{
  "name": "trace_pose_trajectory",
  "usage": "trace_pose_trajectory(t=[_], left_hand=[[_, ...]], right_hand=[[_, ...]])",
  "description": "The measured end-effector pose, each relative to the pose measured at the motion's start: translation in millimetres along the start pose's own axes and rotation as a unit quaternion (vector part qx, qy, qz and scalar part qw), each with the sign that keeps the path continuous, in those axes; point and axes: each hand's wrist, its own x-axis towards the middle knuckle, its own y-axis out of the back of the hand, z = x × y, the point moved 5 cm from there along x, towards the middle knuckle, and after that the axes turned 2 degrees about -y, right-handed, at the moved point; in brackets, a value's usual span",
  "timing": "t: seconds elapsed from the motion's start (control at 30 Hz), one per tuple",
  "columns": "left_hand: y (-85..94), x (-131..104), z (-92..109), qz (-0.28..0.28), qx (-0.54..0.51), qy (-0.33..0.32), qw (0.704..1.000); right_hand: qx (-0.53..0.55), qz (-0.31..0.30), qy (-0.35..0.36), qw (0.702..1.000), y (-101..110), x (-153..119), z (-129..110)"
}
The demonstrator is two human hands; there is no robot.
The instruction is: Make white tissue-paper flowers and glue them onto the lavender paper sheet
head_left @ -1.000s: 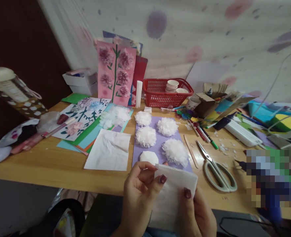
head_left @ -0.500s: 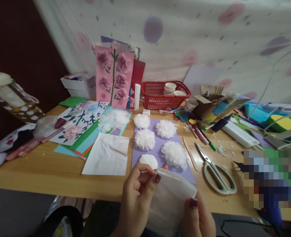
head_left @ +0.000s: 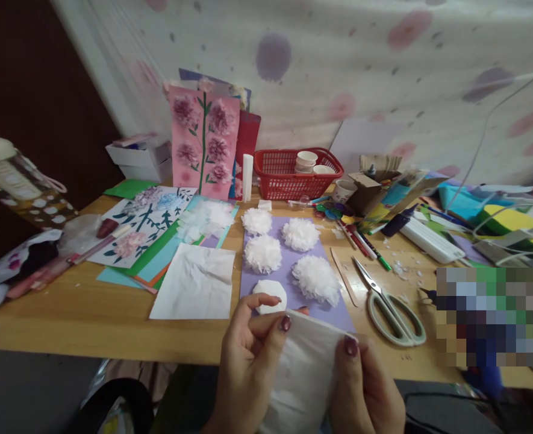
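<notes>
In the head view we're at six o'clock with the white paper point(head_left: 305, 374) — left hand point(head_left: 248, 367) pinching its top edge at eleven, right hand point(head_left: 368, 386) pinching at one! Twelve o'clock beyond, white flowers point(head_left: 315, 280) sit on purple card point(head_left: 285, 268) — scissors point(head_left: 373, 286) at two.

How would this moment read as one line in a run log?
left hand: pinching white paper; right hand: holding same paper's opposite side; beyond: fluffy white flowers on purple sheet; rightward: scissors on table
</notes>
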Motion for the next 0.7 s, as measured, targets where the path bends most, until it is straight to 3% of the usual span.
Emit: trace_pose_trajectory(t=[0.13,0.33,0.53,0.7], left_hand=[[-1.3,-3,0,0.007,0.010,-0.020,1.000],[2.6,-1,4,0.041,0.018,-0.019,0.999],[5.3,2,6,0.066,0.014,-0.023,0.997],[7.5,5,5,0.043,0.044,-0.040,0.997]], right_hand=[[0.035,0.017,-0.002,0.999,-2,1,-3],[0.037,-0.065,-0.020,0.997,-12,-2,5],[-0.060,-0.016,0.035,0.997,-13,-3,8],[-0.082,0.006,0.073,0.994,-13,-1,3]])
